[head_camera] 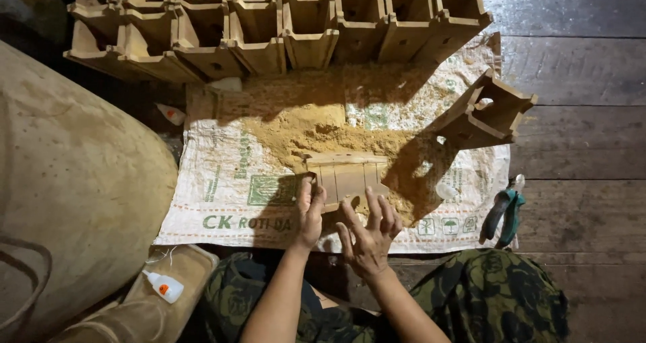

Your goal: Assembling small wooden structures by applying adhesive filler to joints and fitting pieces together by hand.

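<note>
Head view: looking down at two bare hands over a woven sack (222, 201) spread on a plank floor (579, 67).
Left hand (309, 212): its grip is narrow, fingertips touching the left end of the ribbed wooden piece (346, 175).
Right hand (369, 232): fingers spread wide, palm up, holding nothing, just below the piece.
Wooden piece: lies flat on the sack, at the edge of a sawdust heap (323, 131).
Behind: stacked wooden frames (282, 26); one loose frame (484, 114) tilts at right.
Nearby: green clamp tool (505, 215) right, small glue bottle (163, 286) lower left.
</note>
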